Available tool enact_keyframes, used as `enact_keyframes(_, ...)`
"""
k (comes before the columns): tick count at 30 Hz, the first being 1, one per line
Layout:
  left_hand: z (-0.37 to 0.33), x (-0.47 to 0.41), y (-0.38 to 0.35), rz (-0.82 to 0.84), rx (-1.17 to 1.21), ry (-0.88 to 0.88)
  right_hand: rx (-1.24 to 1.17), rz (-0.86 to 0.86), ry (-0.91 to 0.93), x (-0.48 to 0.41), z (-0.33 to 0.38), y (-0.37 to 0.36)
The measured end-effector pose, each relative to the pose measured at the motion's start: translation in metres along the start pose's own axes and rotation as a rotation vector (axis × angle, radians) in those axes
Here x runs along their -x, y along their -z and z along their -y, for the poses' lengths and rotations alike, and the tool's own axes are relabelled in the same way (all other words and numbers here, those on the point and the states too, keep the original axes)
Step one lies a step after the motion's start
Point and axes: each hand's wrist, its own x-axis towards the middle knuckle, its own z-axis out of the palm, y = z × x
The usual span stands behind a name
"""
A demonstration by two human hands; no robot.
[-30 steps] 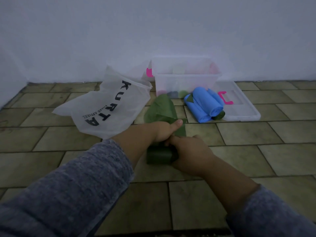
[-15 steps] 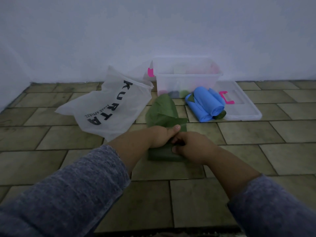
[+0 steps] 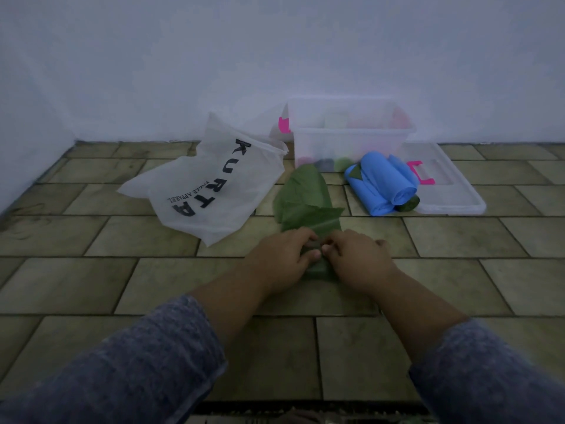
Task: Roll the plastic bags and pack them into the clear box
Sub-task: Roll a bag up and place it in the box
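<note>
A green plastic bag (image 3: 305, 200) lies flat on the tiled floor, its near end rolled into a tight dark roll under my hands. My left hand (image 3: 282, 255) and my right hand (image 3: 356, 258) sit side by side on that roll, fingers curled over it. Behind the bag stands the clear box (image 3: 351, 139) against the wall, with several rolled bags dimly visible inside. Two blue rolled bags (image 3: 382, 185) and a small dark green roll (image 3: 409, 205) lie right of the green bag.
A white bag printed KURTA (image 3: 208, 191) is spread on the floor to the left. The clear lid (image 3: 449, 194) with a pink clip (image 3: 420, 174) lies right of the box. A white wall runs along the back and left.
Both hands have moved forward along the green bag, rolling it further. The flat part of the bag is shorter than before.
</note>
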Motion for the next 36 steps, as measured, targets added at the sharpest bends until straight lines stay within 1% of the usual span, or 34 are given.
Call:
enact_keyframes(2,0.0,-0.002,-0.002,-0.012,-0.041,0.025,-0.097,0.008,0.011,0.004,-0.004,0.002)
enact_keyframes(4,-0.002,-0.002,-0.003,0.004,-0.047,0.077,-0.193,0.078,0.017,0.009,-0.01,0.005)
enact_keyframes(5,-0.003,-0.003,-0.003,0.017,-0.041,0.103,-0.199,0.101,0.022,0.011,-0.013,0.007)
enact_keyframes(7,-0.007,-0.002,0.0,0.006,-0.073,0.107,-0.131,0.115,0.044,0.012,-0.017,0.009)
enact_keyframes(9,-0.01,0.0,0.002,-0.068,-0.153,0.011,-0.061,0.104,0.052,0.01,-0.019,0.009)
enact_keyframes(10,-0.01,0.003,0.004,-0.078,-0.186,-0.042,-0.057,0.09,0.039,0.009,-0.02,0.009)
enact_keyframes(13,-0.008,0.01,0.008,-0.019,-0.261,-0.118,-0.077,0.049,0.011,0.006,-0.022,0.006)
enact_keyframes(15,-0.005,0.012,0.01,-0.025,-0.238,-0.099,-0.087,0.037,0.025,0.004,-0.024,0.005)
enact_keyframes(18,-0.006,0.007,0.012,0.063,-0.066,0.054,-0.059,0.029,0.039,0.001,-0.028,0.005)
enact_keyframes(19,-0.006,0.007,0.012,0.08,-0.051,0.076,-0.036,0.039,0.031,0.0,-0.03,0.004)
enact_keyframes(20,-0.007,0.006,0.012,0.055,-0.088,0.051,-0.017,0.048,0.021,-0.001,-0.03,0.003)
enact_keyframes(22,-0.004,0.005,0.008,-0.05,-0.178,-0.038,0.017,0.055,-0.001,-0.002,-0.028,0.002)
enact_keyframes(23,-0.004,0.005,0.006,-0.069,-0.177,-0.05,0.03,0.041,-0.008,-0.003,-0.026,0.002)
enact_keyframes(25,-0.005,0.006,0.004,-0.052,-0.115,0.014,0.009,-0.057,0.028,-0.003,-0.025,0.0)
enact_keyframes(27,-0.004,0.001,0.005,-0.045,-0.123,0.07,-0.071,-0.156,0.15,-0.001,-0.023,0.0)
enact_keyframes(29,-0.004,-0.005,0.009,-0.086,-0.246,0.048,-0.072,-0.107,0.241,0.003,-0.02,-0.001)
enact_keyframes(31,-0.004,-0.008,0.014,-0.166,-0.337,0.073,0.032,-0.039,0.237,0.003,-0.02,-0.003)
enact_keyframes(32,-0.003,-0.008,0.017,-0.201,-0.337,0.125,0.095,-0.033,0.226,0.002,-0.02,-0.003)
enact_keyframes(34,-0.003,-0.004,0.02,-0.223,-0.207,0.286,0.193,-0.053,0.2,0.0,-0.02,-0.003)
enact_keyframes(36,-0.006,-0.002,0.021,-0.186,0.006,0.436,0.231,-0.069,0.15,-0.001,-0.019,-0.001)
